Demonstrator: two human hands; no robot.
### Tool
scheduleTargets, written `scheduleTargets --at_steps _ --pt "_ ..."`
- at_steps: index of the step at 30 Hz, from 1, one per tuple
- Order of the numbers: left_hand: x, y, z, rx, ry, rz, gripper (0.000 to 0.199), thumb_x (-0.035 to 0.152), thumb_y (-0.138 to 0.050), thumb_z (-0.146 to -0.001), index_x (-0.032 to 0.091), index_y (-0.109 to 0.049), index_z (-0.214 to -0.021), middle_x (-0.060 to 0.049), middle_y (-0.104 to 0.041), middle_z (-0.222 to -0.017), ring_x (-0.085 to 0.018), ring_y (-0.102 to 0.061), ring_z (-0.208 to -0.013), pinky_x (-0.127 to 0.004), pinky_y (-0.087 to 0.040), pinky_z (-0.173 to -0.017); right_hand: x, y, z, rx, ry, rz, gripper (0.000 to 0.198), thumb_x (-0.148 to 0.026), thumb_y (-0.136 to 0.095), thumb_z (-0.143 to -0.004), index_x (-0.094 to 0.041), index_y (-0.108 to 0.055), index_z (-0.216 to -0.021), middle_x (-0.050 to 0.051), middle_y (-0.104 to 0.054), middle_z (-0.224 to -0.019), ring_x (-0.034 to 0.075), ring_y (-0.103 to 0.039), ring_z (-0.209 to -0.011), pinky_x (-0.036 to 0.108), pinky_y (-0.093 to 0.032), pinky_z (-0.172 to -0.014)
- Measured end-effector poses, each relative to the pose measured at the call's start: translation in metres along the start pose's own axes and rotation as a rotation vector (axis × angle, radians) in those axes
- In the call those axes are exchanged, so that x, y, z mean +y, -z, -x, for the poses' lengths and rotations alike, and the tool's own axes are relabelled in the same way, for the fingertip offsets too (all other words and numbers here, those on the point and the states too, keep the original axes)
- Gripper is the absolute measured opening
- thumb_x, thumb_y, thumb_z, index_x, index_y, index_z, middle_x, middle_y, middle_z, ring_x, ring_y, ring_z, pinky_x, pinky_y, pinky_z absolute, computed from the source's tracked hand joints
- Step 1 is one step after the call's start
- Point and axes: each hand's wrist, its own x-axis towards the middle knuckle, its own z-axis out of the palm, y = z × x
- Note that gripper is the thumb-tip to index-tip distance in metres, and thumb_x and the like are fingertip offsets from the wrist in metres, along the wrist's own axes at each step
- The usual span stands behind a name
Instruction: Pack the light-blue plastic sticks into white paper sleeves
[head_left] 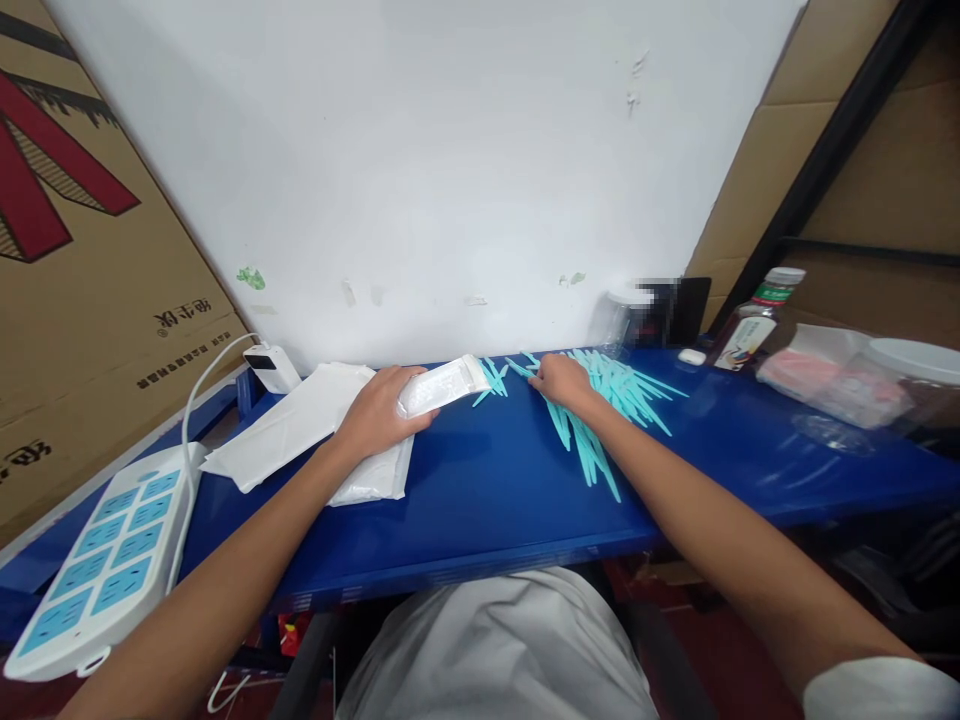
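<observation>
My left hand (382, 405) is wrapped round a small white plastic packet (444, 387), which points to the right just above the blue table. Beneath and beside that hand lie white paper-like sheets (289, 425) and another white packet (379, 472). My right hand (562, 380) rests at the left side of a loose pile of slim, pointed turquoise sticks (626, 390). Its fingers are curled closed, and whatever they may pinch is hidden. A smaller bunch of the same sticks (491, 378) lies between my hands, by the packet's open-looking end.
A white power strip (90, 570) with blue sockets and a white charger (271, 368) stand on the left. At right are a bottle (754, 320), a clear jar (615, 315), a pink-and-white pack (832, 385) and a lidded tub (919, 365). A white wall backs the blue table (480, 510).
</observation>
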Motion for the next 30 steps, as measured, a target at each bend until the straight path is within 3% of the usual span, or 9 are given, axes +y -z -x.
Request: scheduleTargets --at_steps 4,7,10,13,17,24,27,30 --pt "0.000 0.000 0.000 0.003 0.013 0.002 0.066 0.058 -0.074 -0.086 0.026 -0.059 -0.141 -0.009 -0.067 -0.137 -0.036 -0.061 -0.127 -0.051 -0.048 -0.108 0.015 0.021 0.005 0.039 -0.005 -0.065 0.026 -0.039 -0.068 -0.097 -0.017 -0.077 -0.086 0.013 -0.078 -0.088 0.026 -0.071 -0.084 0.032 -0.041 -0.066" --pt "-0.001 0.000 0.000 -0.010 0.016 0.007 0.067 0.057 -0.074 -0.085 0.026 -0.058 -0.143 -0.009 -0.067 -0.139 -0.036 -0.060 -0.127 -0.051 -0.050 -0.105 0.031 0.046 0.014 0.111 0.096 -0.284 0.026 -0.042 -0.071 -0.095 -0.018 -0.076 -0.087 0.010 -0.079 -0.091 0.023 -0.070 -0.083 0.031 -0.042 -0.067" --pt "-0.001 0.000 0.000 -0.031 0.004 0.002 0.069 0.056 -0.075 -0.085 0.026 -0.057 -0.144 -0.010 -0.066 -0.139 -0.037 -0.059 -0.127 -0.051 -0.050 -0.103 0.035 0.067 0.026 -0.058 0.337 -0.582 0.037 -0.055 -0.075 -0.089 -0.018 -0.077 -0.087 0.009 -0.079 -0.087 0.022 -0.069 -0.080 0.030 -0.047 -0.070" --pt "-0.001 0.001 0.000 -0.042 -0.014 -0.016 0.070 0.057 -0.075 -0.085 0.026 -0.057 -0.145 -0.010 -0.066 -0.138 -0.037 -0.059 -0.127 -0.051 -0.050 -0.102 0.026 0.076 0.037 -0.217 0.474 -0.697 0.045 -0.063 -0.077 -0.083 -0.017 -0.079 -0.086 0.009 -0.078 -0.082 0.022 -0.068 -0.077 0.032 -0.050 -0.071" --pt "0.000 0.001 0.001 -0.053 -0.065 -0.033 0.069 0.055 -0.074 -0.086 0.025 -0.055 -0.146 -0.011 -0.066 -0.137 -0.036 -0.059 -0.127 -0.051 -0.050 -0.103 0.013 0.072 0.041 -0.207 0.540 -0.726 0.043 -0.060 -0.077 -0.084 -0.018 -0.082 -0.089 0.008 -0.079 -0.086 0.022 -0.069 -0.080 0.033 -0.051 -0.074" --pt "0.011 -0.003 0.003 -0.035 -0.203 -0.027 0.065 0.043 -0.078 -0.084 0.024 -0.057 -0.143 -0.010 -0.067 -0.135 -0.035 -0.060 -0.125 -0.050 -0.049 -0.106 -0.032 0.044 0.054 -0.021 0.559 -0.911 0.026 -0.043 -0.078 -0.087 -0.018 -0.080 -0.088 0.008 -0.078 -0.096 0.023 -0.069 -0.092 0.033 -0.052 -0.079" --pt "0.019 -0.002 0.004 0.021 -0.228 0.030 0.061 0.039 -0.078 -0.084 0.025 -0.058 -0.140 -0.009 -0.069 -0.131 -0.033 -0.063 -0.119 -0.047 -0.051 -0.104 -0.061 0.032 0.066 0.154 0.624 -0.918 0.011 -0.027 -0.070 -0.091 -0.019 -0.078 -0.089 0.006 -0.074 -0.095 0.022 -0.067 -0.093 0.035 -0.051 -0.082" --pt "0.023 0.000 0.004 0.119 -0.207 0.081 0.056 0.035 -0.077 -0.084 0.025 -0.059 -0.136 -0.008 -0.070 -0.126 -0.030 -0.065 -0.115 -0.043 -0.052 -0.100 -0.073 0.034 0.072 0.354 0.709 -0.892 0.013 -0.028 -0.067 -0.097 -0.021 -0.077 -0.098 0.007 -0.073 -0.104 0.024 -0.063 -0.104 0.039 -0.049 -0.092"
